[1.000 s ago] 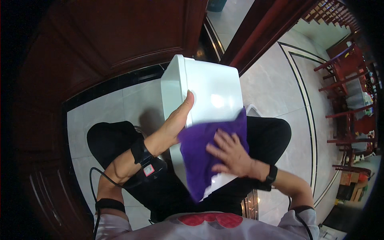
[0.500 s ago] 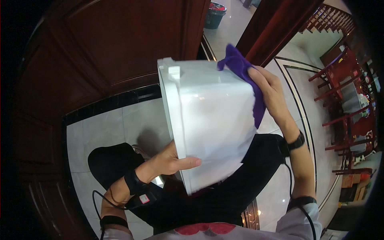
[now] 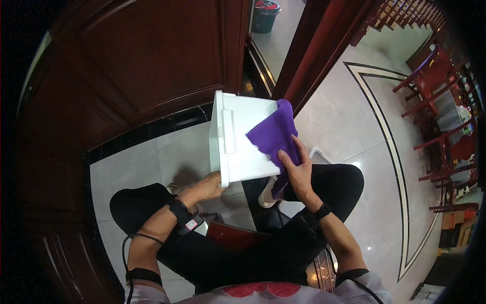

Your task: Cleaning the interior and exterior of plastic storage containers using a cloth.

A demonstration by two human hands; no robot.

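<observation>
A white plastic bin (image 3: 243, 161) is held tipped on its side in front of me, its rim turned to the left. My left hand (image 3: 209, 187) grips the rim at its near lower corner; most of those fingers are hidden inside or behind the rim. A purple cloth (image 3: 273, 129) drapes over the bin's right end and part of its side. My right hand (image 3: 298, 169) presses the cloth against that end, thumb on the near face and fingers over the cloth.
Dark wooden door panels (image 3: 152, 61) rise at the left and front. Beside my right knee a white frame-like item (image 3: 320, 153) lies on the tiled floor (image 3: 349, 137). Red wooden chairs (image 3: 430, 96) stand far right, and a dark green bucket (image 3: 265, 17) stands beyond the doorway.
The bin has turned and moved farther from me, showing a different side. My right hand and the cloth have moved down and left along its end.
</observation>
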